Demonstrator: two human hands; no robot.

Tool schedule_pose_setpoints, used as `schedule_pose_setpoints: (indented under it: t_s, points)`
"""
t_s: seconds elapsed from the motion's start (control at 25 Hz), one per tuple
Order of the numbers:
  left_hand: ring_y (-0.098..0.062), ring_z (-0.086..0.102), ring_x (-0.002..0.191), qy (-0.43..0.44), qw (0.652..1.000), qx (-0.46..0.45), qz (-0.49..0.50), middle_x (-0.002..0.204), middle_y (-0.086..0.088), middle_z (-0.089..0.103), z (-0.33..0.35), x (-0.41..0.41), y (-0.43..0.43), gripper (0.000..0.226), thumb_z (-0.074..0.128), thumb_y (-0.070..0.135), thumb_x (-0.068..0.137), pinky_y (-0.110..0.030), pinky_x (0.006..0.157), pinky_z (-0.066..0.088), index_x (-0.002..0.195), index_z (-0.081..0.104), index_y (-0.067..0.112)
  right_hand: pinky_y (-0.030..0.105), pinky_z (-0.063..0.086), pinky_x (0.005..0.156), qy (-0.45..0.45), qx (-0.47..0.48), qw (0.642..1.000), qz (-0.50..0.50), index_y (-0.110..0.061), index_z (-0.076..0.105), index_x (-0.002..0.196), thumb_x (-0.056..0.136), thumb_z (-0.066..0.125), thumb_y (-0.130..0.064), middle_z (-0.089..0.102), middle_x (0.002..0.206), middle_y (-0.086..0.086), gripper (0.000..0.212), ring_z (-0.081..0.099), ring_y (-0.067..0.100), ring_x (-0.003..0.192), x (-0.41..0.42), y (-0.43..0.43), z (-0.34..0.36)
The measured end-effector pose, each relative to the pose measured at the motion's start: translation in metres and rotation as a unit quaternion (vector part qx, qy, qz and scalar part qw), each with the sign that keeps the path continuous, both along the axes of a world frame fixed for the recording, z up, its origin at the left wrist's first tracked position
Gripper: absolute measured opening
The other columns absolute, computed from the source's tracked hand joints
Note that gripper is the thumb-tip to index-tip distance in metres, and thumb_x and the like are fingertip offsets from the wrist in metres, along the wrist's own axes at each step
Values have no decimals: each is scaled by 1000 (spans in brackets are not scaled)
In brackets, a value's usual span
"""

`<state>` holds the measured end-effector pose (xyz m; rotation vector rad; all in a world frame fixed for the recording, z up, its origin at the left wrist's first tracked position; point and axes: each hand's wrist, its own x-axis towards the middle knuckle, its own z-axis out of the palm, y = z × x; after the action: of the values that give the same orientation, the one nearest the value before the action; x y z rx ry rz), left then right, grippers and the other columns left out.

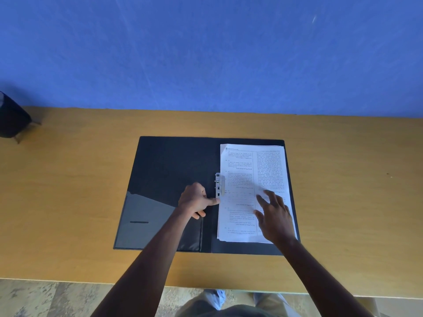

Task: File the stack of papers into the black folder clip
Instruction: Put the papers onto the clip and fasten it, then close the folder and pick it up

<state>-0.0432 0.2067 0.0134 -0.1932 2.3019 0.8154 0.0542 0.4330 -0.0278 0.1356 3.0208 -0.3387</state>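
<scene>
A black folder (pixel 169 170) lies open on the wooden table. A stack of printed papers (pixel 242 170) rests on its right half, its left edge against the metal clip (pixel 219 185) near the spine. My left hand (pixel 194 200) is mostly curled, with the index finger stretched out and touching the bottom end of the clip. Flat on the lower right part of the papers lies my right hand (pixel 273 216), its fingers spread. Neither hand grips anything.
The wooden table (pixel 68 191) runs wide to both sides, with a blue wall behind it. A dark chair (pixel 11 117) stands at the far left. The left inside of the folder has a clear pocket (pixel 146 220). The table's near edge is close to my legs.
</scene>
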Motion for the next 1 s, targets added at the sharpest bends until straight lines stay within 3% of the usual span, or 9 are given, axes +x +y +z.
schedule_pose_setpoints:
  t_s: [0.28, 0.4, 0.52, 0.6, 0.68, 0.84, 1.0]
  points:
    - [-26, 73, 59, 31, 999, 30, -5, 70, -9, 69, -4, 7, -4, 42, 80, 43, 76, -35, 51, 60, 69, 56, 9, 51, 59, 79, -4, -3, 1000, 1, -6, 68, 117, 70, 87, -16, 62, 128, 17, 52, 62, 39, 113, 0, 0, 1]
    - [-26, 68, 67, 140, 990, 11, 24, 68, -4, 66, -8, 19, -31, 33, 73, 39, 83, -33, 57, 51, 70, 59, 12, 51, 58, 80, -6, -5, 1000, 0, -6, 69, 117, 70, 87, -14, 62, 128, 17, 51, 62, 40, 113, 0, 0, 2]
    - [-32, 62, 92, 244, 958, -108, 100, 97, -12, 62, -11, 39, -86, 23, 66, 30, 90, -36, 70, 47, 94, 62, 8, 51, 58, 80, -12, -1, 1000, -1, -6, 68, 117, 71, 87, -14, 62, 129, 17, 51, 61, 39, 114, 0, -1, 3]
    - [-41, 53, 110, 209, 943, -226, 129, 118, -21, 54, -11, 54, -119, 42, 62, 34, 91, -49, 87, 46, 119, 55, 4, 50, 58, 81, -17, 1, 1000, -1, -6, 68, 118, 71, 86, -14, 62, 129, 17, 50, 61, 39, 114, -2, -1, 3]
    - [-46, 46, 119, 135, 940, -274, 152, 127, -24, 47, -11, 67, -138, 63, 61, 46, 89, -54, 94, 42, 131, 44, 2, 51, 58, 81, -20, 1, 1000, 3, -6, 68, 117, 71, 86, -14, 62, 129, 17, 50, 61, 39, 114, -2, 0, 2]
    - [-48, 44, 120, 76, 949, -272, 137, 128, -22, 45, -18, 78, -142, 78, 60, 63, 83, -56, 95, 41, 132, 42, 6, 51, 58, 80, -23, 9, 1000, 8, -7, 68, 117, 71, 86, -16, 62, 128, 17, 50, 61, 39, 113, -1, 2, 0]
    - [-50, 42, 123, 87, 944, -263, 177, 133, -26, 44, -14, 71, -139, 79, 61, 58, 86, -57, 98, 38, 137, 37, 4, 51, 58, 80, -25, 8, 1000, 17, -7, 68, 117, 71, 86, -17, 61, 128, 17, 50, 61, 39, 113, -3, 4, 0]
